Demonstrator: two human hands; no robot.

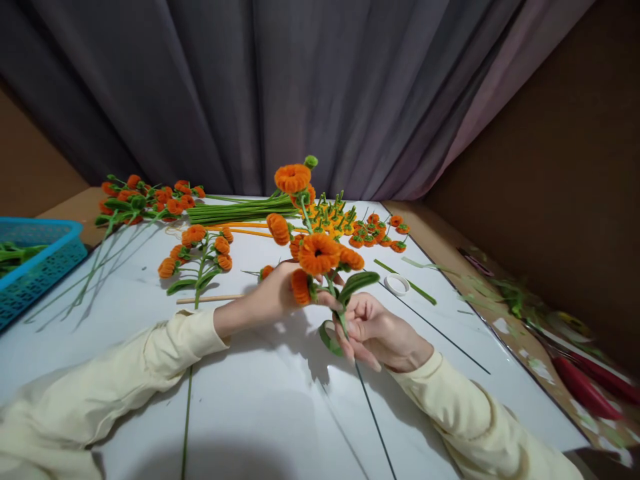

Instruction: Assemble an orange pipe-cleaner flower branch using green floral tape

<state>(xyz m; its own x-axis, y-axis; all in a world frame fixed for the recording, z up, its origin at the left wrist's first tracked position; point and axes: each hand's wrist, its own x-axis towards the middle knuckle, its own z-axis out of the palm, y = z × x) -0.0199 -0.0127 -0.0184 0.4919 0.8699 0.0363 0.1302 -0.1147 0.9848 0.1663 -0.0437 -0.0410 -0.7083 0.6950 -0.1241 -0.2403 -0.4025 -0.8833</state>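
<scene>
An upright spray of orange pipe-cleaner flowers [319, 253] is held over the middle of the table, with a green leaf [358, 285] low on its stem. My left hand [280, 293] is closed around the stem just below the blooms, its fingers partly hidden by them. Thumb and fingers of my right hand [383, 330] pinch the same stem below the leaf. A thin dark wire stem [373, 407] runs down from that pinch towards me. Beside my right fingertips is a roll of green tape [330, 338]; whether a strip joins it to the stem I cannot tell.
A finished-looking orange spray [203, 263] lies left, near a wooden stick [213, 299]. Behind are green pipe cleaners [235, 211], yellow pieces [333, 217] and loose orange blooms [370, 233]. A blue basket [45, 270] stands left; a white ring [397, 285] and red-handled tool [585, 387] lie right.
</scene>
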